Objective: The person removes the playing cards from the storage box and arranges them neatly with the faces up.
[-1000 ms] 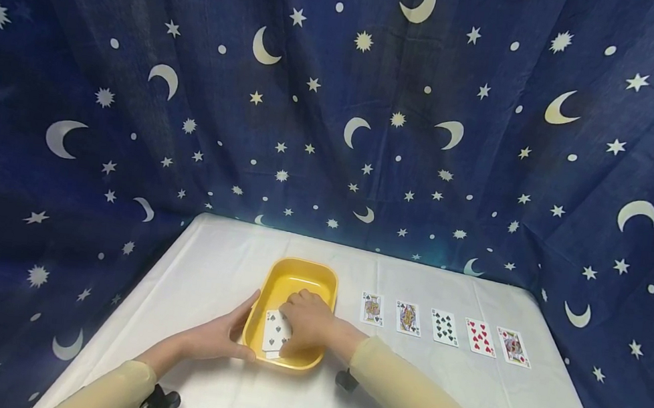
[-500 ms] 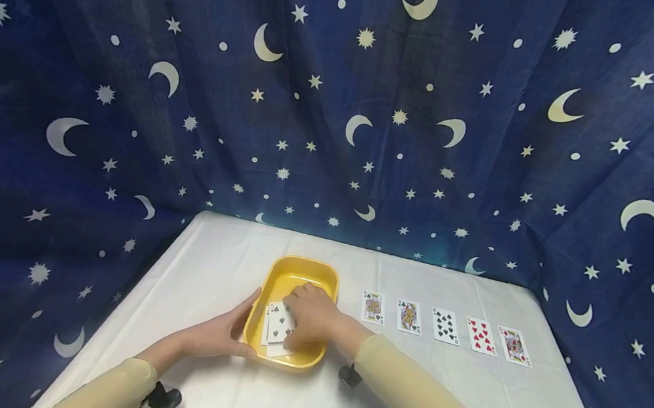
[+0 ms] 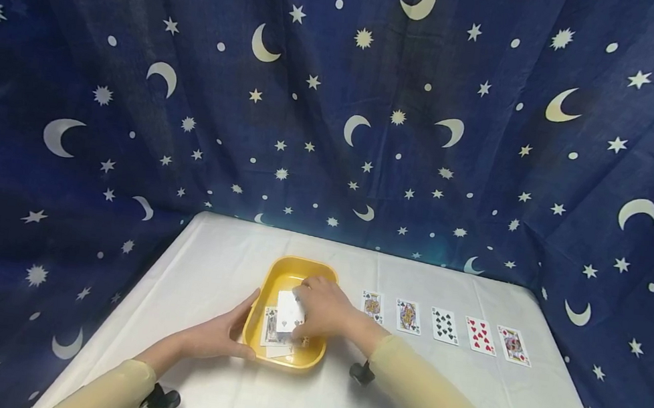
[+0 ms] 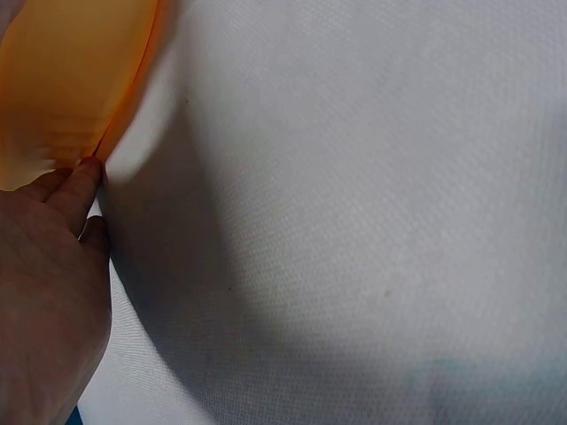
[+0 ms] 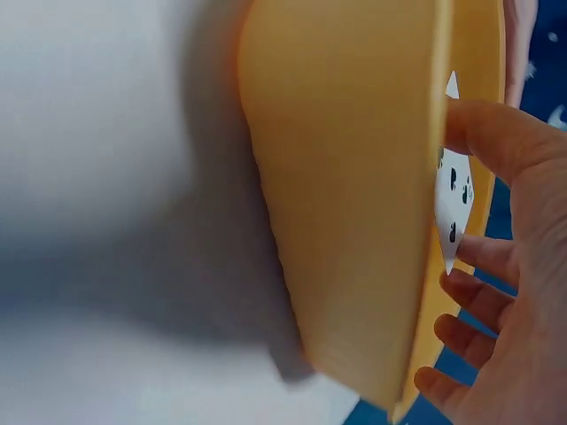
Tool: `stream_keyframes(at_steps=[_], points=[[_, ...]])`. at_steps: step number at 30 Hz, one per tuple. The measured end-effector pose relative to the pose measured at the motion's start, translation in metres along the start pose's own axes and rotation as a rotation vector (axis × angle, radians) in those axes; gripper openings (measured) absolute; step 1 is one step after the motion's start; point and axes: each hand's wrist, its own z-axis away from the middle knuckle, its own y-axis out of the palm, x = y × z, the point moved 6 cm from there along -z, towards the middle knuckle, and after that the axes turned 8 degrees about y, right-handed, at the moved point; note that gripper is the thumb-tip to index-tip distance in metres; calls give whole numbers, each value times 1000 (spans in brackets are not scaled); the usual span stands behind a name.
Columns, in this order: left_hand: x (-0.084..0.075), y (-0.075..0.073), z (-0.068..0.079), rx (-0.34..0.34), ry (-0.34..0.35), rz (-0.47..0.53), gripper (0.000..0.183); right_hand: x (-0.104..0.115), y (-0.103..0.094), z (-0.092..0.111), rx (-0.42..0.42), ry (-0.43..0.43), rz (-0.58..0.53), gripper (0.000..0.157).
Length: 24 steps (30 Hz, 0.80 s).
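Right hand (image 3: 324,308), fingers pinching a card (image 3: 288,312) over a yellow tray (image 3: 288,280) near the far edge of the desk (image 3: 224,259), left hand (image 3: 218,333), fingers extended against the tray, row of cards (image 3: 445,326) toward right edge

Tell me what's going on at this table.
A person is handling playing cards in a yellow tray. The right hand pinches a black-suited card between thumb and finger, tilted within the tray's opening. The left hand touches the tray's left side. More cards lie in the tray, a picture card among them. To the right, five face-up cards stand apart in a row on the white cloth.
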Motion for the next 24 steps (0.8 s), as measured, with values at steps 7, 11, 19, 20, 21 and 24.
stream_keyframes(at_steps=[7,11,19,20,21,24], points=[[1,1,-1,-11,-11,1,126,-27,-29,17,-42,80,-71,96],[1,1,0,-12,-6,3,127,-46,-43,28,-90,95,-99,97],[0,1,-1,-6,-1,7,127,-85,-57,50,-150,181,-129,95],[0,1,-1,-6,2,8,127,-90,-57,53,-154,188,-130,94],[0,1,-1,-5,4,7,127,-93,-57,56,-158,194,-132,94],[0,1,-1,-7,5,5,127,-105,-58,65,-178,204,-128,94]])
